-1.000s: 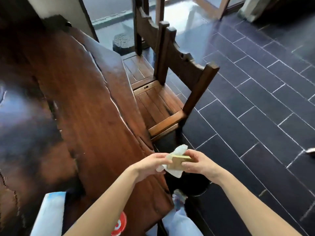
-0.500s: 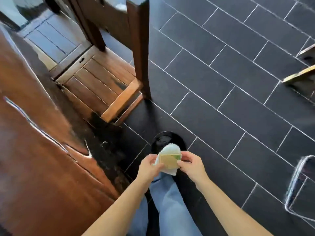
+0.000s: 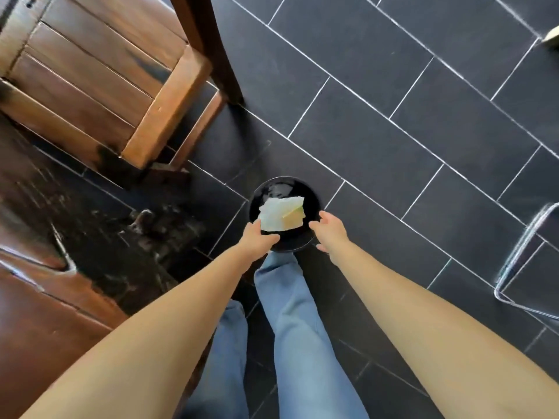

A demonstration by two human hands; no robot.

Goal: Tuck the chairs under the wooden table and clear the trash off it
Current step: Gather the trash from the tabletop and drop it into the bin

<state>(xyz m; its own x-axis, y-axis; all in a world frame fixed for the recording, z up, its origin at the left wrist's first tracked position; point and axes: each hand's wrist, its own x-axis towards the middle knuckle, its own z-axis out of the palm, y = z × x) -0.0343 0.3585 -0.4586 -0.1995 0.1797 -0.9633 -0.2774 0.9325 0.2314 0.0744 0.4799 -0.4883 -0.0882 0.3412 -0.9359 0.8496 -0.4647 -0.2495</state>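
A wad of trash point(image 3: 281, 214), white tissue with a tan paper piece, hangs over the mouth of a small black round bin point(image 3: 313, 237) on the floor. My left hand point(image 3: 258, 237) has the wad's lower left corner between thumb and fingers. My right hand point(image 3: 329, 229) is just right of the wad, fingers spread, not touching it. The dark wooden table point(image 3: 45, 313) fills the lower left. A wooden chair point(image 3: 90, 71) stands at the upper left, its seat partly under the table's edge.
Dark grey floor tiles point(image 3: 423, 131) cover the right side. A clear plastic chair frame point(image 3: 520, 261) stands at the right edge. My legs in blue jeans point(image 3: 290, 328) stand right behind the bin.
The view has tilted down toward the floor. Both hands have lowered the trash to the bin's mouth, and my right hand has let go and opened.
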